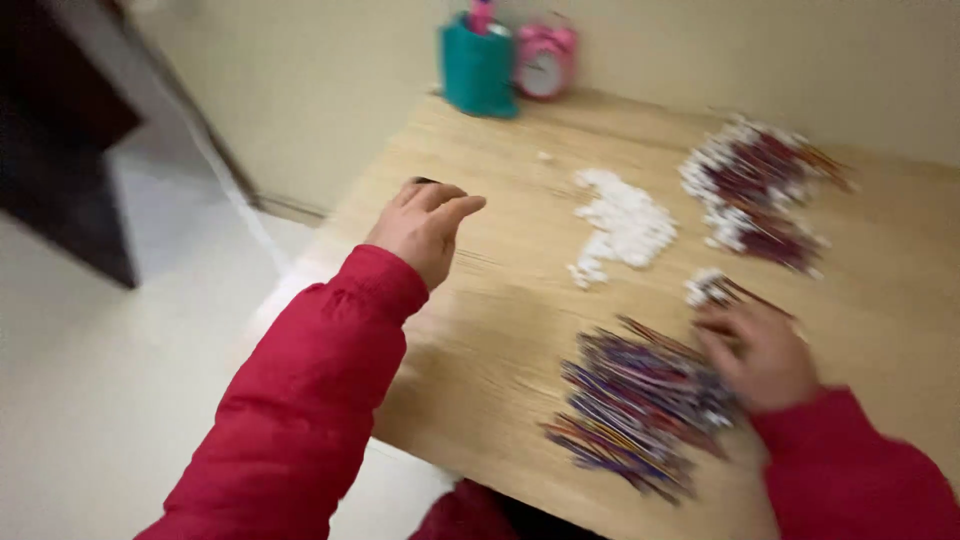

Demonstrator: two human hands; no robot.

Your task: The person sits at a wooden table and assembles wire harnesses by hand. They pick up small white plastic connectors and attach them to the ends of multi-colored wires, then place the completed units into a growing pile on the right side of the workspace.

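Observation:
My left hand (425,225) hovers over the left part of a light wooden table (500,330), fingers curled, with a small dark thing just showing behind the knuckles; whether it holds it is unclear. My right hand (762,355) rests on the table, fingers down on a small bunch of thin sticks with white tips (718,288). Just left of that hand lies a pile of multicoloured thin sticks (635,400). A heap of small white pieces (625,225) lies in the middle. Both sleeves are red. The picture is blurred.
A larger pile of dark red sticks with white tips (760,190) lies at the back right. A teal cup (478,70) and a pink alarm clock (545,62) stand at the table's far edge by the wall. Pale floor and dark furniture (60,150) are to the left.

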